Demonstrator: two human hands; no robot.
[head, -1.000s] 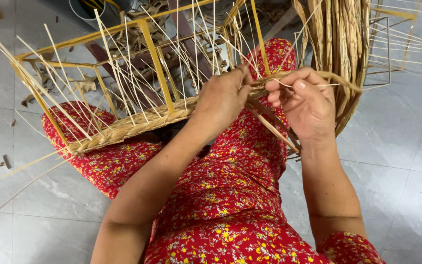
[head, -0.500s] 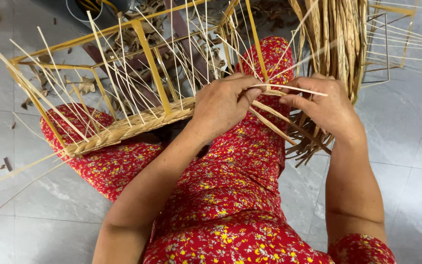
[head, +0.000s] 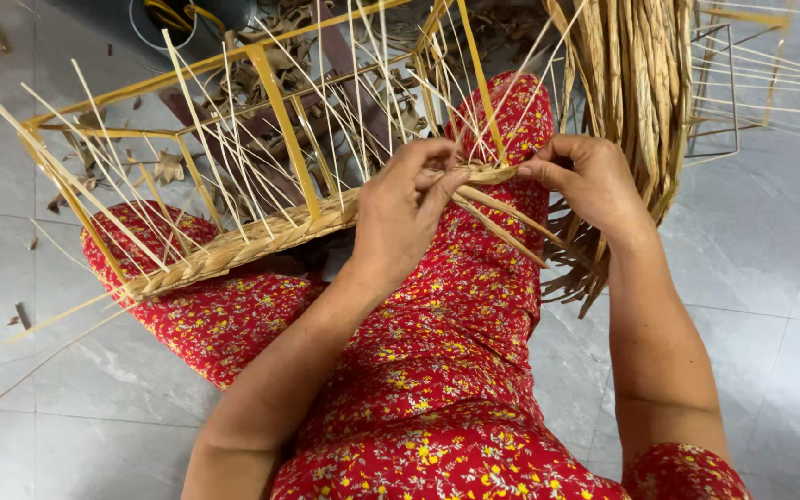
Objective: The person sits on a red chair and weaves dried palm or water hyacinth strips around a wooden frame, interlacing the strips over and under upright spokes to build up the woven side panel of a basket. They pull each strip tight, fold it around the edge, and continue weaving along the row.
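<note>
Braided rim (head: 261, 239) between both hands' grip

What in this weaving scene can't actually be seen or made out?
Head view, the only one:
- Left hand palm and inner fingers: turned away against the braided rim.
- Yellow metal frame: far side cut off by the top edge.
- Bundle of reed strips: top cut off by the edge.
- White bucket: mostly out of frame.

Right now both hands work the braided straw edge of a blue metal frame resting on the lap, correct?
Not quite: the frame is yellow, not blue. The head view shows the left hand and right hand at the braided straw edge over the lap.
</note>
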